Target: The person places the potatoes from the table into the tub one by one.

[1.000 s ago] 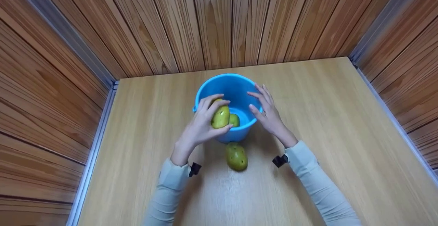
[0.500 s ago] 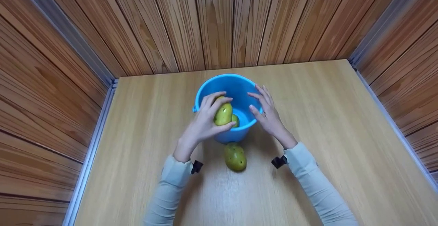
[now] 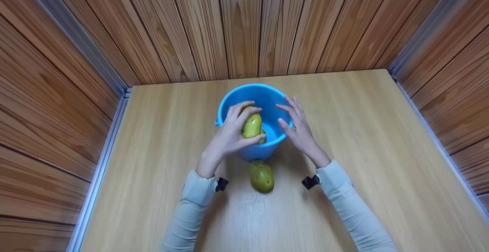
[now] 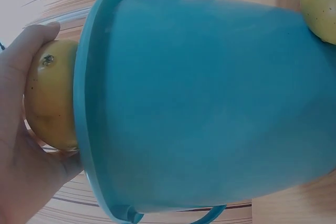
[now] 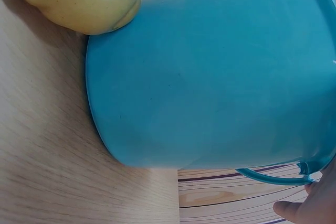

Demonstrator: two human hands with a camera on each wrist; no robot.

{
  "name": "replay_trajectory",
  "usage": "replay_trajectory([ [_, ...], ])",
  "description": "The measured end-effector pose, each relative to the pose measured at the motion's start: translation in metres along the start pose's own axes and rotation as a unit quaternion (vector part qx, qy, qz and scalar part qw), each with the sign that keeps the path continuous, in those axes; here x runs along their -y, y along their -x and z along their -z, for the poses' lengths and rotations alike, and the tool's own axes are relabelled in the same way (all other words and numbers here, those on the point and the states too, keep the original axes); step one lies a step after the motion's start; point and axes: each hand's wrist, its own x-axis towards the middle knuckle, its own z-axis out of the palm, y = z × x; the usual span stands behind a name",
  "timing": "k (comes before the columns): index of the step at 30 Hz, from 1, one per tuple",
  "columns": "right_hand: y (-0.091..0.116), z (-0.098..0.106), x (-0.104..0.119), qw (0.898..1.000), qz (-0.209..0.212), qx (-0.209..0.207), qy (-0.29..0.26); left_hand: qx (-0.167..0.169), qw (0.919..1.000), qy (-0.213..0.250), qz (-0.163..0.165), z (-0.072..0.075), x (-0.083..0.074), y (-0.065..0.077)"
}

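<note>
A blue bucket (image 3: 259, 151) stands upright with its mouth towards me. My left hand (image 3: 233, 133) grips a yellow-green, pitted potato (image 3: 252, 125) just inside the near left of the rim. In the left wrist view, curled fingers and thumb lie on either side of that potato (image 4: 52, 98). Partly hidden behind it, another potato (image 3: 262, 136) is inside the bucket. My right hand (image 3: 300, 130) is at the right rim, its fingers spread and loosely bent, holding no potato; whether it presses the rim is unclear. One more potato (image 3: 262, 176) lies on the table before the bucket.
The light wooden table (image 3: 160, 130) has plank-patterned walls (image 3: 244, 26) at the back and sides. In the right wrist view the bucket's handle (image 5: 273, 178) hangs off the rim's far side. Black wrist mounts (image 3: 310, 182) jut inward from the sleeves.
My left hand has shifted slightly right and up with its potato, which now covers more of the potato inside. The right hand has barely moved.
</note>
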Motion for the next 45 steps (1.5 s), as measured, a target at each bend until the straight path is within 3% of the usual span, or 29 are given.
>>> replay_trajectory([
  [15, 0.000, 0.000, 0.002, 1.000, -0.008, 0.002, -0.002, 0.008, 1.0000, -0.001, -0.004, -0.006, 0.003, -0.006],
  [25, 0.002, -0.001, -0.001, 1.000, 0.009, 0.003, -0.004, -0.058, 0.9979, 0.011, -0.026, -0.001, 0.001, -0.012],
  [45, 0.002, 0.000, 0.001, 1.000, 0.001, 0.005, -0.008, -0.019, 0.9997, 0.013, -0.008, -0.001, 0.003, -0.002],
])
